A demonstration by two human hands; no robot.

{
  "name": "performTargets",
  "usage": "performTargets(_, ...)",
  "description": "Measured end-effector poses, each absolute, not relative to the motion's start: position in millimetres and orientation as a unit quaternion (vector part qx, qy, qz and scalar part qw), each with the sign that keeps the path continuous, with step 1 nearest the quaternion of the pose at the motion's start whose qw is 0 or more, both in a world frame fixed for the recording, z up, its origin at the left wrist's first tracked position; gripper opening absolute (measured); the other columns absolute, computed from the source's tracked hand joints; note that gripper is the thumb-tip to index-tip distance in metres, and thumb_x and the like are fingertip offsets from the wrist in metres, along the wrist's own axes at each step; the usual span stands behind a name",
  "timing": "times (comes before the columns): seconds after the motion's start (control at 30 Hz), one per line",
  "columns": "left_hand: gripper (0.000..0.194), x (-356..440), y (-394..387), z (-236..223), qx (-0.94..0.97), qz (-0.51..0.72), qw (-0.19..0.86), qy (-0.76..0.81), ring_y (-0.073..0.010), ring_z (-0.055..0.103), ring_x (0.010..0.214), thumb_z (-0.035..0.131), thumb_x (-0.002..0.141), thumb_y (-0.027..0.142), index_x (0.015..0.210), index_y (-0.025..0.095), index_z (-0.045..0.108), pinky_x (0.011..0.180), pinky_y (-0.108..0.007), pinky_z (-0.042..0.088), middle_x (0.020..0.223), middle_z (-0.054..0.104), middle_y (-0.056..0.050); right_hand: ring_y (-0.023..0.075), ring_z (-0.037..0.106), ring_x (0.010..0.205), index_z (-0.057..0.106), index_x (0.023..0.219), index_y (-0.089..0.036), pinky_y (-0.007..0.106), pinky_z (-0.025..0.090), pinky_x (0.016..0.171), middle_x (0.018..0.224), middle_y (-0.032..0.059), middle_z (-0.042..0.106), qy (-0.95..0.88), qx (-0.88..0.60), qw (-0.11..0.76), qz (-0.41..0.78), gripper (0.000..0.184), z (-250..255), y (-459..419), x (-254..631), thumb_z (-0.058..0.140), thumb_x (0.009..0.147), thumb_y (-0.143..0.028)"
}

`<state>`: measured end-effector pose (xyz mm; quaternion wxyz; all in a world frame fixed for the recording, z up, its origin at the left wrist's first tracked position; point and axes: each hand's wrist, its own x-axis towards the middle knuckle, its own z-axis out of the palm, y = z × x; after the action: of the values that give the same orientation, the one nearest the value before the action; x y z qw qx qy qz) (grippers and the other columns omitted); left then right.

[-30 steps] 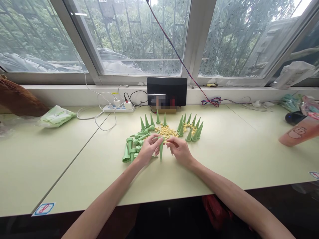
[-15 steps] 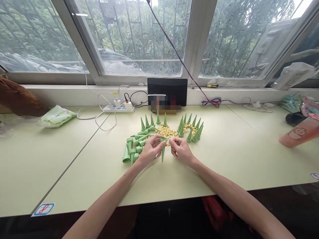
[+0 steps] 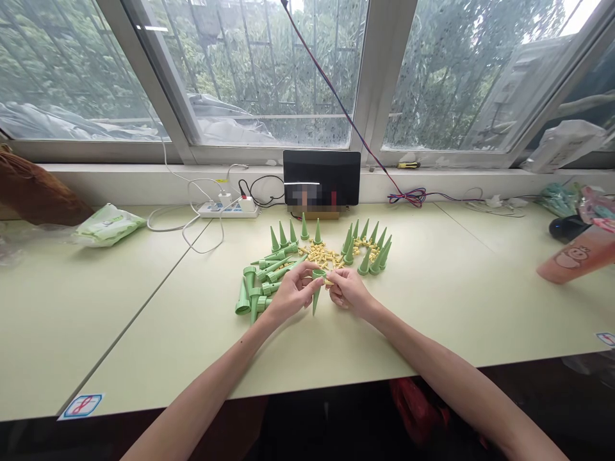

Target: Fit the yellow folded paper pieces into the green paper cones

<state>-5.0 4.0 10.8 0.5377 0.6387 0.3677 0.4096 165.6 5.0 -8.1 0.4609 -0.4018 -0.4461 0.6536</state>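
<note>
My left hand [image 3: 294, 291] grips a green plastic spike [image 3: 316, 299], its hollow end up and its point down. Close beside that open end, my right hand [image 3: 350, 289] pinches a small yellow peg [image 3: 328, 282], partly covered by the fingertips. Just behind the hands lies a loose heap of yellow pegs [image 3: 325, 256]. Left of my left hand, several green spikes [image 3: 244, 294] lie in a pile. Upright green spikes [image 3: 365, 261] stand point-up in a curve at the right, with yellow pegs among them. More upright spikes [image 3: 283, 235] form a row at the back left.
A black screen [image 3: 321, 179] stands at the table's back, near a power strip [image 3: 230, 209] with cables. Bundled wires [image 3: 407, 197] lie right of it. A green packet [image 3: 109, 225] is at the left, a pink cup [image 3: 576, 253] at the far right.
My right hand and the yellow peg have come closer to the spike's open end. The spike has shifted slightly to the right in my left hand.
</note>
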Motion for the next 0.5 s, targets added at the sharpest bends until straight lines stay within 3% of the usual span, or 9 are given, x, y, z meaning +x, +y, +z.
performTargets(0.17,0.038,-2.6,4.2,13.5,0.612,0.421,0.546,0.388,-0.0058,0.043,0.04,0.07,0.083,0.048,0.103,0.018,0.058,0.036,-0.019,0.036,0.062,0.044,0.008,0.009,0.039,0.029,0.048,0.064,-0.021,0.021,0.024,0.03,0.039,-0.0098,0.035,-0.493,-0.433,0.459,0.599,0.037,-9.0,4.0,163.3,0.061,0.084,-0.049)
performTargets(0.33,0.043,-2.6,7.1,14.4,0.554,0.44,0.582,0.401,-0.0049,0.04,0.039,0.074,0.079,0.049,0.102,0.017,0.059,0.035,-0.02,0.037,0.065,0.056,0.005,0.0107,0.047,0.045,0.053,0.071,-0.019,0.025,0.037,0.046,0.057,-0.0022,0.054,-0.638,-0.475,0.474,0.378,0.036,-3.5,-1.3,163.6,0.052,0.094,-0.047)
performTargets(0.5,0.039,-4.7,10.7,12.6,0.504,0.459,0.605,0.413,-0.0056,0.036,0.036,0.076,0.077,0.051,0.09,0.018,0.058,0.035,-0.018,0.034,0.046,0.042,0.01,0.0137,0.051,0.06,0.062,0.092,-0.017,0.027,0.04,0.06,0.078,0.0034,0.064,-0.738,-0.444,0.452,0.233,0.023,-7.5,-1.1,164.4,0.05,0.098,-0.036)
